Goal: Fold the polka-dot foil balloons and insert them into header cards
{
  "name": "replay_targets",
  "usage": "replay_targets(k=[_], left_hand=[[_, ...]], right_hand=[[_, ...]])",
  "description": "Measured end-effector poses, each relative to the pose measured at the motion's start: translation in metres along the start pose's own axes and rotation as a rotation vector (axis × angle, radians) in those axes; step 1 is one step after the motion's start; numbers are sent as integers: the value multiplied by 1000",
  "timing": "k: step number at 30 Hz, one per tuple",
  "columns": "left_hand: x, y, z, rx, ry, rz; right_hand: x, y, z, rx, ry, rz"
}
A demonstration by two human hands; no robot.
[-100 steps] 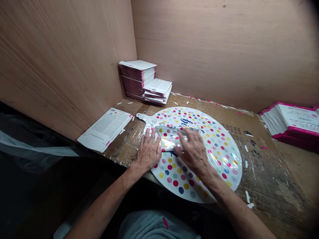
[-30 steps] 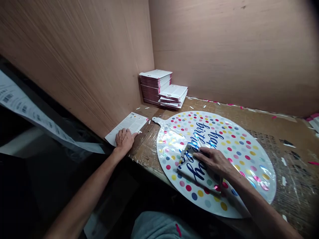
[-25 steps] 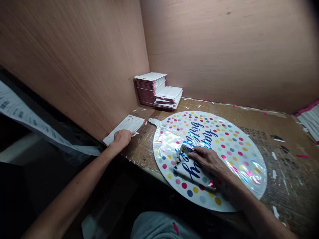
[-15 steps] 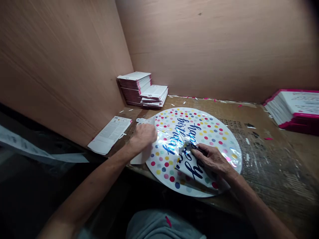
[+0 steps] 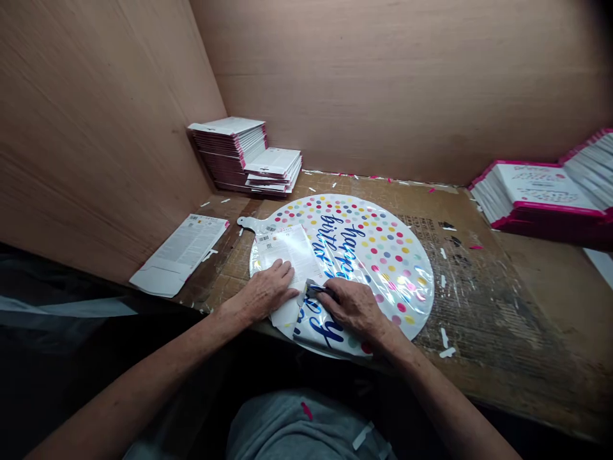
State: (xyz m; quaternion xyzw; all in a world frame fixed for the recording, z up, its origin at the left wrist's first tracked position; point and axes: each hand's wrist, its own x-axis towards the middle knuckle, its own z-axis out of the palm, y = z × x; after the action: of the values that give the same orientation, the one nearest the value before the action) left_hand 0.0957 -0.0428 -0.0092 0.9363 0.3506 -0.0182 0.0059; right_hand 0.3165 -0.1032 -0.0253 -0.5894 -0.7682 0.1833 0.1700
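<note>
Flat foil balloons (image 5: 383, 243) with coloured dots and dark blue "happy birthday" lettering lie on the cardboard-covered bench, the tail pointing left. A white printed card sleeve (image 5: 292, 249) rests over their left part, and my left hand (image 5: 268, 291) grips its lower area, fingers on top. My right hand (image 5: 354, 306) is closed on the upper corner of a folded foil balloon (image 5: 318, 326), lettered side up. That folded balloon meets the sleeve's right edge; whether any of it is inside the sleeve, I cannot tell.
Several more sleeves (image 5: 179, 255) lie flat at the left edge. Stacked sleeves (image 5: 220, 153) stand in the back left corner, and pink-edged ones (image 5: 541, 185) lie at the right. Paper scraps (image 5: 445, 338) dot the cardboard (image 5: 498, 306). Wooden panels (image 5: 359, 83) enclose the back and left.
My left hand left the pile at the left edge with a sleeve and brought it right, onto the balloons. My right hand first folded a balloon with the left, then kept hold of it.
</note>
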Motion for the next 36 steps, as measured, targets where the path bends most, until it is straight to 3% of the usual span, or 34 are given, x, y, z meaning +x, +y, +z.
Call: replay_targets(k=[4,7,12,16,22,26,31,34,36], left_hand=[[8,11,-5,156,-80,93],[14,16,-8,231,-155,83],[24,13,-14,229,-183,60],[26,11,-26,253,-140,29],[33,19,-45,301,-87,134],[41,21,-47,280,22,184],[38,23,-26,248,206,216],[29,31,-10,64,518,68],[24,40,-1,-153,773,-180]], right_hand=[[0,-4,-2,-77,-32,15],[-1,-4,-5,-68,-36,-1],[3,-8,-4,14,80,-4],[13,-14,-4,-25,169,211],[32,-18,-17,-143,-2,383],[40,-11,-20,-104,-19,411],[42,-1,-13,-101,110,470],[45,4,-14,-69,217,503],[48,8,-18,26,242,487]])
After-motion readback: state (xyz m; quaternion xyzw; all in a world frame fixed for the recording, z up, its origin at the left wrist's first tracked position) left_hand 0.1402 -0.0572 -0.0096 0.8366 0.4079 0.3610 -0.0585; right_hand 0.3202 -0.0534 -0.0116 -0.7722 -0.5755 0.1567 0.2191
